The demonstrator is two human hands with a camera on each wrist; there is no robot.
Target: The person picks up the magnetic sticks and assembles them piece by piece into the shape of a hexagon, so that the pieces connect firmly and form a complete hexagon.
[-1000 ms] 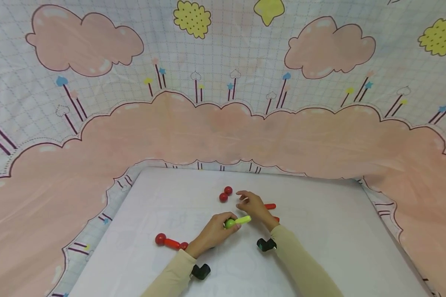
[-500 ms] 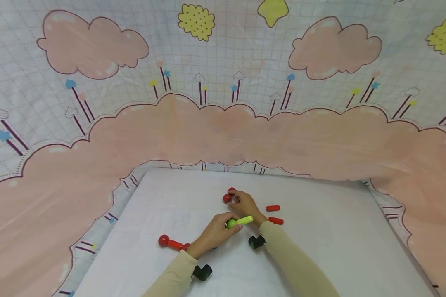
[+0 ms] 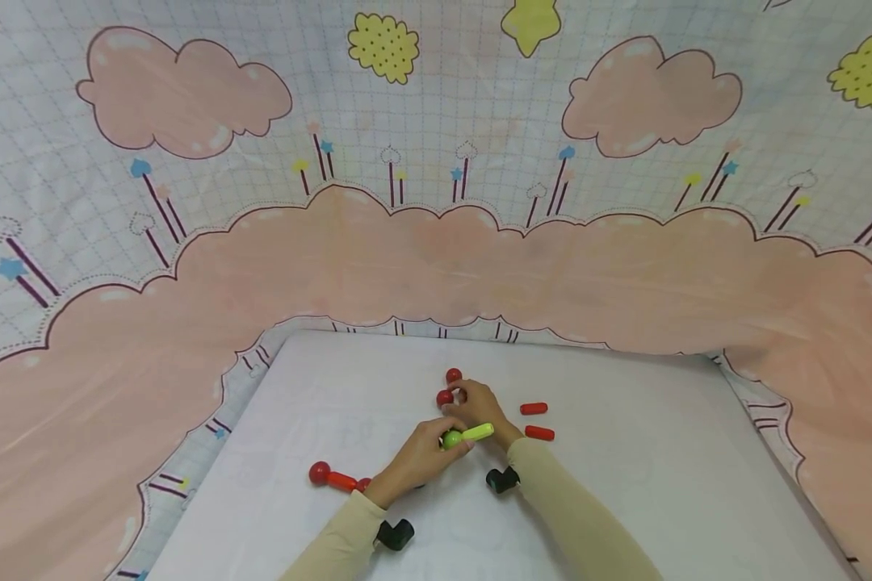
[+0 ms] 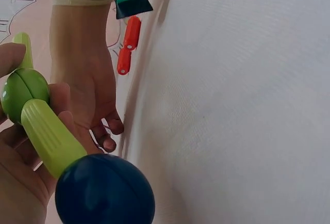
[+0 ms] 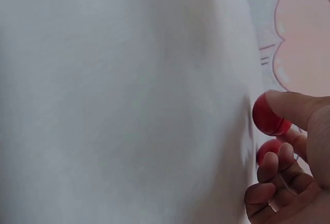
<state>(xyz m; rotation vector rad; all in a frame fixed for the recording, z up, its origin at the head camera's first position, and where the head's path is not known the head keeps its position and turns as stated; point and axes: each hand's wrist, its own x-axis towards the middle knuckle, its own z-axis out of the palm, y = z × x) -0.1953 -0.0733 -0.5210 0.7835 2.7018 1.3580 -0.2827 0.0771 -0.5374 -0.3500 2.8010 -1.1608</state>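
My left hand (image 3: 420, 456) grips a joined toy piece: a green ball (image 4: 26, 95) with lime-green rods (image 4: 51, 136) on both sides and a dark blue ball (image 4: 105, 190) at one rod's end. Just beyond it, my right hand (image 3: 482, 407) pinches a red ball (image 5: 269, 114) between thumb and index finger, the other fingers loosely bent. Close behind that ball lies a second red ball (image 3: 454, 376) on the white surface.
Two loose red rods (image 3: 534, 408) lie right of the right wrist. A joined red rod (image 3: 342, 481) with red balls lies left of the left forearm, partly hidden by it. The white table (image 3: 625, 468) backs onto a patterned cloth (image 3: 421, 258).
My right hand has moved left to the red balls and taken hold of the nearer one, which has shifted slightly toward me. The left hand keeps its grip on the toy piece.
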